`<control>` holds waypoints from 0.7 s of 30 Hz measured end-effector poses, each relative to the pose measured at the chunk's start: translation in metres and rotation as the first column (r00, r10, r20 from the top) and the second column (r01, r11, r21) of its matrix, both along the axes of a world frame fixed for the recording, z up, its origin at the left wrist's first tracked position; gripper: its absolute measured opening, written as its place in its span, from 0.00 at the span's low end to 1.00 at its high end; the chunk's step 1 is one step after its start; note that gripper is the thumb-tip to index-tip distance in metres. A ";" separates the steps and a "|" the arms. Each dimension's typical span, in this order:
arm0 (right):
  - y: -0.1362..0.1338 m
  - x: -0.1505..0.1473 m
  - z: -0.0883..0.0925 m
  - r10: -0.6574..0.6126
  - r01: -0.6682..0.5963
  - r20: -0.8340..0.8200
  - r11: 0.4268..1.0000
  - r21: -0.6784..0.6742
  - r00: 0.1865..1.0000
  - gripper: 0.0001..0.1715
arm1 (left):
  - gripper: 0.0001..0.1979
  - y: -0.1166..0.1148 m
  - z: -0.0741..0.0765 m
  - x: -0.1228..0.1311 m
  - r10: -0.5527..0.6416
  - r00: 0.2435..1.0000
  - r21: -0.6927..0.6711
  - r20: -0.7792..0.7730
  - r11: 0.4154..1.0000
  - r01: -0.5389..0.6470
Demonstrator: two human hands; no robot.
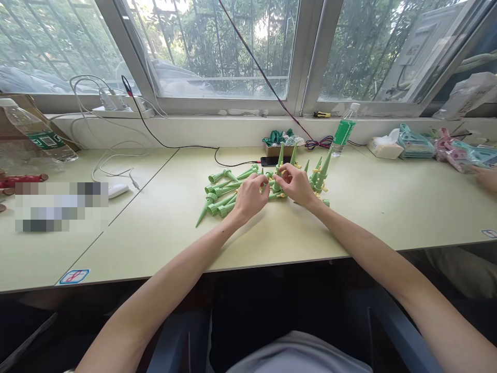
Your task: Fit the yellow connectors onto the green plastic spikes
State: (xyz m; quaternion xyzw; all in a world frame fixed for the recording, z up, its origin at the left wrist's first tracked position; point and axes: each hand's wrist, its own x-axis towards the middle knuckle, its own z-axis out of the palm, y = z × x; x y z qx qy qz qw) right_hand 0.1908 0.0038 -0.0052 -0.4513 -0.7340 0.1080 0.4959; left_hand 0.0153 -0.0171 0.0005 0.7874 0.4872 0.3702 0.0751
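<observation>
Green plastic plant-watering spikes with ribbed caps lie in a loose pile in the middle of the table. Several others stand point-up on the right of the pile, among them a tall spike with a yellow valve at its base. My right hand is closed, thumb and fingers pinching an upright spike. Close beside it, my left hand is curled over the pile with its fingertips pressed together. What those fingertips hold is hidden.
Behind the spikes are a black phone on a cable and a small cardboard box with green wrappers. A water bottle and tissue pack stand back right. Another person's hand is at the right edge.
</observation>
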 end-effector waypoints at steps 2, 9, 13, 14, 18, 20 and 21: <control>-0.001 0.000 0.001 -0.002 0.002 -0.002 1.000 0.012 1.000 0.13 | 0.08 -0.002 0.002 0.000 0.044 0.998 -0.008 -0.034 0.999 -0.045; -0.006 -0.002 0.005 -0.012 0.014 -0.031 0.999 0.042 0.999 0.16 | 0.09 -0.002 0.001 -0.001 0.099 0.989 -0.016 -0.111 0.995 -0.102; -0.007 -0.002 0.005 -0.008 0.011 -0.034 0.998 0.061 0.999 0.17 | 0.10 0.000 0.000 -0.002 0.119 0.982 -0.013 -0.146 0.992 -0.122; -0.007 -0.002 0.005 -0.003 0.005 -0.031 0.998 0.062 1.000 0.17 | 0.11 0.000 -0.001 -0.002 0.119 0.982 -0.015 -0.148 0.992 -0.123; -0.007 -0.002 0.004 0.036 -0.034 -0.018 0.998 0.058 0.999 0.17 | 0.10 0.000 -0.001 -0.002 0.129 0.981 -0.015 -0.145 0.991 -0.133; -0.006 -0.002 0.004 0.056 -0.056 -0.009 0.997 0.060 0.998 0.17 | 0.09 0.000 0.000 -0.003 0.139 0.980 -0.020 -0.145 0.990 -0.143; -0.006 -0.002 0.004 0.064 -0.064 -0.004 0.996 0.059 0.998 0.17 | 0.08 -0.001 0.000 -0.003 0.142 0.979 -0.025 -0.146 0.989 -0.147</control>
